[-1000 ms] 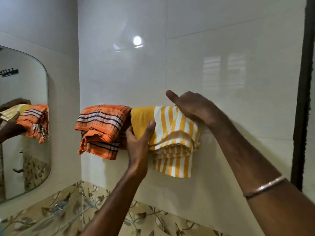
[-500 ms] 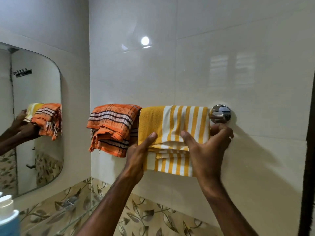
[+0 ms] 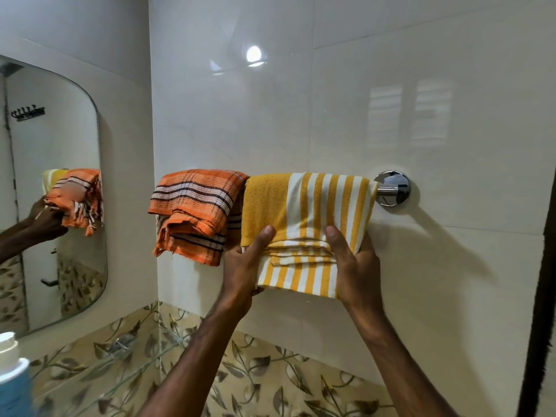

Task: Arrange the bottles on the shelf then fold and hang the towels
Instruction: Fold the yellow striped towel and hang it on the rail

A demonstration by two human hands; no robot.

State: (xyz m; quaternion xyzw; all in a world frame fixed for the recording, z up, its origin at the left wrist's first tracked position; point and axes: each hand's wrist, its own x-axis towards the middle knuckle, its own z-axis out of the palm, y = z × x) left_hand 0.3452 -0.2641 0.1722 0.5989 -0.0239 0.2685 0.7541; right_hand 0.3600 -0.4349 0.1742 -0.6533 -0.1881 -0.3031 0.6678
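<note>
A: What are the hands doing?

B: Both grip the yellow-and-white striped towel (image 3: 304, 218), which hangs folded over the chrome towel rail (image 3: 383, 191). The left hand (image 3: 243, 266) grasps the towel's lower left edge, thumb laid up over the front and fingers tucked behind the cloth. The right hand (image 3: 355, 263) grasps the lower right edge the same way, thumb on the front folds and fingers out of sight behind.

A: And the other towel?

B: The orange plaid towel (image 3: 192, 215) hangs folded at the rail's left end, just beside the yellow one; their inner edges meet. Neither hand touches it.

A: Any room along the rail?

B: Little. The yellow towel's right edge reaches almost to the round chrome wall mount (image 3: 392, 188), and the orange one sits close to the wall corner. To the right of the mount the white tiled wall (image 3: 421, 100) runs on to a dark vertical edge.

A: Bottles?

B: One blue bottle with a white cap (image 3: 12, 377) shows at the lower left corner, partly cut off, near a glass shelf (image 3: 120, 365). I can't tell whether it stands on it. A mirror (image 3: 54, 191) on the left wall reflects the towels and an arm.
</note>
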